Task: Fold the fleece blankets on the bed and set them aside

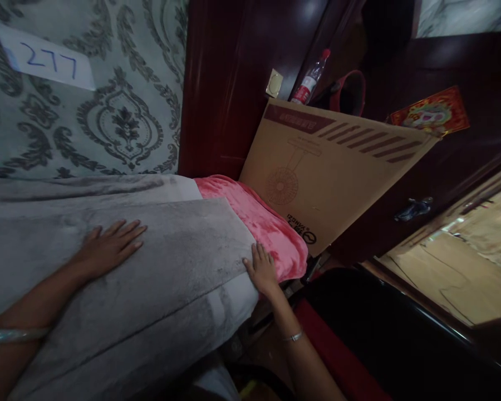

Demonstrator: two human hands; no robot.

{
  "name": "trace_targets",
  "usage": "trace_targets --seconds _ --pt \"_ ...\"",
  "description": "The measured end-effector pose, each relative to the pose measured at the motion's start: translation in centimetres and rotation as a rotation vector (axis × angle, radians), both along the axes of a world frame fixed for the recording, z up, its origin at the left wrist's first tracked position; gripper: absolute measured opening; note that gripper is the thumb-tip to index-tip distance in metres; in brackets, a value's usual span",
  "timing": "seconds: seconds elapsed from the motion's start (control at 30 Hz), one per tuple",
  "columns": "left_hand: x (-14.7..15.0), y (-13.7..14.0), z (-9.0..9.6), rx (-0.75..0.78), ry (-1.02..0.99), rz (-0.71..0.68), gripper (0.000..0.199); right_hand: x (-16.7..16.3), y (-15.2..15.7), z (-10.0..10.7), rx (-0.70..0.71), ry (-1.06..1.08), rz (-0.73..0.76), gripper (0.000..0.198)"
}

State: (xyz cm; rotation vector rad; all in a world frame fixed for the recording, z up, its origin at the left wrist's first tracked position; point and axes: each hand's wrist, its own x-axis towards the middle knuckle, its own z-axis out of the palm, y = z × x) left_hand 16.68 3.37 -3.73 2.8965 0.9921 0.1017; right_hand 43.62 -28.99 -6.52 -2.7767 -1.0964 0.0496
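A grey plush blanket (162, 262) lies spread over a long, low surface, with visible fold lines running along it. My left hand (111, 245) rests flat on its upper face, fingers spread and holding nothing. At the blanket's right corner is my right hand (262, 270), laid on the edge with its fingers stretched out, near where the grey meets a pink plush cloth (254, 220). The pink cloth covers the right end of the same surface and its rounded corner shows past the grey one.
Behind the pink end stands a large cardboard box (321, 167), with a plastic bottle (311, 81) behind its top edge. A patterned wall (125, 122) bears a paper marked 277 (50, 58). A dark red door (234, 83) is beside it. At right sits a black glossy piece (367, 317).
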Motion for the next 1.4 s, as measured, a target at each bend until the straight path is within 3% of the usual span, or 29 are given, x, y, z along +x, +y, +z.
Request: trace_targets --seconds 0.2,0.27,0.4,0.53,0.63,0.8,1.13,1.27,1.4 --pt "-0.3 -1.0 0.4 0.014 -0.023 0.004 0.060 0.4 0.3 1.6 -0.018 0.003 -0.023 0.062" --pt "-0.4 -1.3 0.5 0.035 -0.034 0.005 0.060 0.0 2.1 3.0 0.022 -0.023 0.013 0.060" --pt "-0.4 -2.0 1.3 0.042 -0.012 0.018 0.061 -1.8 7.4 5.2 0.085 -0.028 0.247 0.059" --pt "-1.9 -2.5 2.5 -0.028 0.030 0.035 0.063 -3.2 11.4 5.0 0.042 0.017 0.382 0.058" --pt "-4.9 -2.4 2.5 -0.038 0.045 0.099 0.063 -3.3 12.2 3.3 -0.003 -0.010 0.386 0.057" --pt "-13.0 -1.8 1.6 -0.029 0.047 0.280 0.063 -2.7 11.9 1.1 -0.031 -0.063 0.371 0.056" --pt "-30.2 -3.2 1.6 -0.002 0.108 0.882 0.069 -2.2 11.9 -0.4 -0.045 -0.147 0.385 0.058" --pt "-33.4 -5.3 0.8 0.058 0.031 0.967 0.073 -1.5 12.0 -1.8 -0.001 -0.173 0.392 0.059" --pt "-33.8 -7.0 1.1 0.204 -0.027 0.988 0.075 -1.2 12.1 -2.4 0.036 -0.182 0.405 0.060"
